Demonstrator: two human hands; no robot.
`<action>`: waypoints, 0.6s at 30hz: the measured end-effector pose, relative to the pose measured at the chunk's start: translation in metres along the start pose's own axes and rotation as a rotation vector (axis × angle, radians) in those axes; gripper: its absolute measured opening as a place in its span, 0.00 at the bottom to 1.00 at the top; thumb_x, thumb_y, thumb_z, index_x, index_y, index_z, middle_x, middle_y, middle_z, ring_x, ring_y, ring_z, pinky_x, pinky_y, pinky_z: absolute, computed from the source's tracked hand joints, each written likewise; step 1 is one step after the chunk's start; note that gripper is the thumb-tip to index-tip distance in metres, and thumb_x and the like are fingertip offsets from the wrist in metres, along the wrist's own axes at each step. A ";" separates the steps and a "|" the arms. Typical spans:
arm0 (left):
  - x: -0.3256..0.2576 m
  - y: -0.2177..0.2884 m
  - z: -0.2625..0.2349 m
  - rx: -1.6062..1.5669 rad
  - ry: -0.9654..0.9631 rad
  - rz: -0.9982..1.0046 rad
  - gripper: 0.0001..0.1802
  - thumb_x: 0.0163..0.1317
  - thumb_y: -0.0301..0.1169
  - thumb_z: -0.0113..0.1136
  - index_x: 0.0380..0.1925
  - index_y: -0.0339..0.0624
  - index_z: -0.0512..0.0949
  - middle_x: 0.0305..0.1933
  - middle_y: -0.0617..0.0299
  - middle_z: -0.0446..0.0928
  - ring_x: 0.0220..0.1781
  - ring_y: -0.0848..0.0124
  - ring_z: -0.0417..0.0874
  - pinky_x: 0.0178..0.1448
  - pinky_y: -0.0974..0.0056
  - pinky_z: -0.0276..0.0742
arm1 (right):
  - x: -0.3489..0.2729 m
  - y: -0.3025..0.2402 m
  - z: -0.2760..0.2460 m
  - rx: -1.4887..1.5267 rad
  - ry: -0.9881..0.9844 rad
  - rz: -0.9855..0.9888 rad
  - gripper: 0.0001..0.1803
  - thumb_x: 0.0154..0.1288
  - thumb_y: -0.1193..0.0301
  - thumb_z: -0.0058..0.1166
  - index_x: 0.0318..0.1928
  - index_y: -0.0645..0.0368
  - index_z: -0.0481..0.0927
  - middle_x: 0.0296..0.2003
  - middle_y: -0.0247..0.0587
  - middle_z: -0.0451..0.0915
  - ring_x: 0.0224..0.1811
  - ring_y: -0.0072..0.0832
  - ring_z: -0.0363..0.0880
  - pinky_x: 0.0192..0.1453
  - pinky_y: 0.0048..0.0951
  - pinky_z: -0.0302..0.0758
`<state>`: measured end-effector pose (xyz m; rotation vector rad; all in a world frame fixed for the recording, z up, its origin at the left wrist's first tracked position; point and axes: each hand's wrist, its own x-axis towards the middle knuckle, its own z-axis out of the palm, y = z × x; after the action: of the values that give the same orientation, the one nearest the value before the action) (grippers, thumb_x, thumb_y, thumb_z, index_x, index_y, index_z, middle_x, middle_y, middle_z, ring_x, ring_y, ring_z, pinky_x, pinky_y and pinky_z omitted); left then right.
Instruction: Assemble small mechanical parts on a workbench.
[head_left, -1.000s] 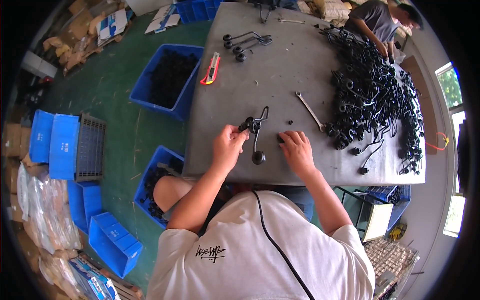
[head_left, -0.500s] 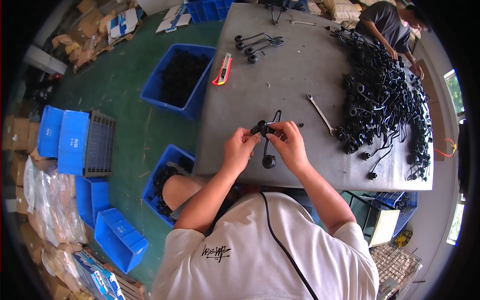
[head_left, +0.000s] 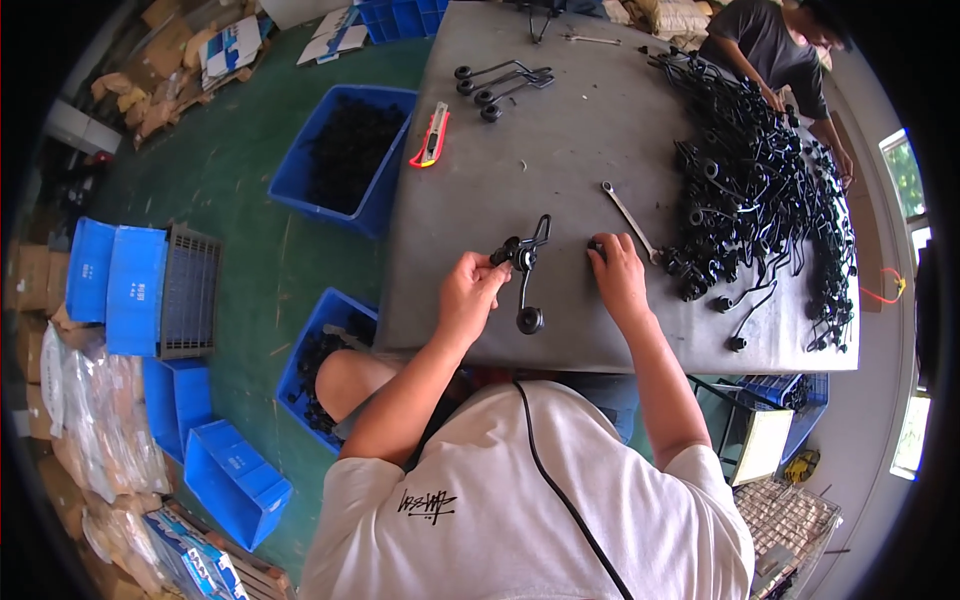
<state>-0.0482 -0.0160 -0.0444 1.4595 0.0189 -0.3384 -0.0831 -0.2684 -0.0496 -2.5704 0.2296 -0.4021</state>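
Note:
My left hand [head_left: 470, 292] grips a black bent metal rod part [head_left: 525, 268] with a round knob at its near end, holding it just above the grey table [head_left: 560, 150]. My right hand [head_left: 615, 275] has reached right and rests on the table, its fingertips on a small black piece [head_left: 596, 245]. A silver wrench [head_left: 628, 220] lies just beyond that hand.
A big heap of black rod parts [head_left: 760, 190] covers the table's right side. More rod parts [head_left: 495, 82] and a red utility knife [head_left: 432, 136] lie far left. Blue bins [head_left: 345, 155] of black pieces stand on the green floor. Another person [head_left: 770, 50] works at the far corner.
My right hand let go of the rod part and moved right onto the table by the wrench. My left hand still holds the part.

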 end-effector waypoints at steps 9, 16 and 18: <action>-0.003 0.003 0.004 0.113 0.037 -0.010 0.15 0.66 0.36 0.69 0.38 0.36 0.77 0.31 0.64 0.84 0.24 0.82 0.75 0.27 0.72 0.71 | -0.008 -0.052 -0.005 0.802 -0.265 0.209 0.12 0.66 0.76 0.63 0.48 0.63 0.78 0.37 0.37 0.80 0.34 0.21 0.81 0.39 0.25 0.78; -0.005 0.008 0.005 0.147 0.050 -0.022 0.15 0.65 0.36 0.70 0.38 0.36 0.77 0.30 0.64 0.83 0.24 0.81 0.75 0.27 0.71 0.72 | -0.013 -0.085 -0.010 0.632 -0.240 0.030 0.10 0.67 0.80 0.60 0.48 0.65 0.77 0.38 0.40 0.81 0.37 0.25 0.85 0.40 0.26 0.81; -0.006 0.012 0.006 0.148 0.042 -0.030 0.15 0.65 0.36 0.70 0.38 0.36 0.77 0.30 0.64 0.83 0.24 0.81 0.75 0.27 0.71 0.72 | -0.013 -0.082 -0.009 0.594 -0.224 -0.028 0.10 0.67 0.80 0.60 0.48 0.65 0.77 0.39 0.42 0.80 0.38 0.27 0.86 0.41 0.27 0.81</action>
<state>-0.0526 -0.0202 -0.0309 1.6145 0.0509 -0.3391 -0.0912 -0.1997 -0.0023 -2.0107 -0.0115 -0.1550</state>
